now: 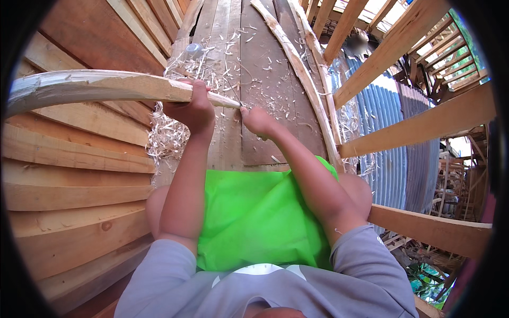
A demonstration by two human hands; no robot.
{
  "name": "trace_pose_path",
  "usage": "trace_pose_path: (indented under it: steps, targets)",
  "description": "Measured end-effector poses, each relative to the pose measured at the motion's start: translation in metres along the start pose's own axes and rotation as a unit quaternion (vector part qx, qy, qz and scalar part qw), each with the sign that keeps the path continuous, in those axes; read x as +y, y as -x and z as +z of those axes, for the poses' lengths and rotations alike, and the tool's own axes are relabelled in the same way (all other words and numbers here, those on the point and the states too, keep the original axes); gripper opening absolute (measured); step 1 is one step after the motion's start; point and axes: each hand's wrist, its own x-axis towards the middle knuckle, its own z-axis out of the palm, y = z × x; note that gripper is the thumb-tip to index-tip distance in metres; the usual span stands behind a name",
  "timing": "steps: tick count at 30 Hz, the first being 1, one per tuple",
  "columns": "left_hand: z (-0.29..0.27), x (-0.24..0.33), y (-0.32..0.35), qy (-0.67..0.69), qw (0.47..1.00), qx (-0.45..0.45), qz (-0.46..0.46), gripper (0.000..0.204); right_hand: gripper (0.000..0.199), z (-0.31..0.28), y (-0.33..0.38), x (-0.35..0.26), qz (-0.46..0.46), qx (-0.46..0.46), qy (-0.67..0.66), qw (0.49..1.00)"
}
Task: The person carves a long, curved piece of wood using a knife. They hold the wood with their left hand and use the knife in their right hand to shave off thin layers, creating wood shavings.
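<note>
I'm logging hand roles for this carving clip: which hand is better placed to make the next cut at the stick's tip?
Right, probably. The right hand sits at the tapered tip of the stick, seemingly with a thin tool. The left hand is wrapped around the stick, steadying it.

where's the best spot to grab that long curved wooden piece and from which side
Probably the slim shaved stretch of the curved wooden piece, near its tapered tip, coming over the top. There it is narrow enough for fingers to wrap round; the far left end is broad and flat. The left hand already clamps it there from above, while the right hand meets the tip.
</note>
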Motion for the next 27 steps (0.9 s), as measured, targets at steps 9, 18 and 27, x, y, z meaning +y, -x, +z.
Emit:
trace_pose_path:
  steps: [9, 18, 27]
  targets:
    - [-0.004, 0.003, 0.0, 0.01, 1.0, 0.025, -0.003, 0.007, 0.06, 0.001, -0.005, 0.009, -0.09, 0.02, 0.084, 0.992]
    - [-0.004, 0.003, -0.005, 0.067, 0.998, 0.01, -0.001, 0.01, 0.049, 0.021, -0.041, 0.037, -0.058, 0.113, 0.143, 0.981]
    - [-0.008, -0.004, -0.005, 0.048, 0.999, 0.006, -0.004, 0.009, 0.042, 0.005, -0.037, 0.033, -0.03, 0.141, 0.091, 0.985]
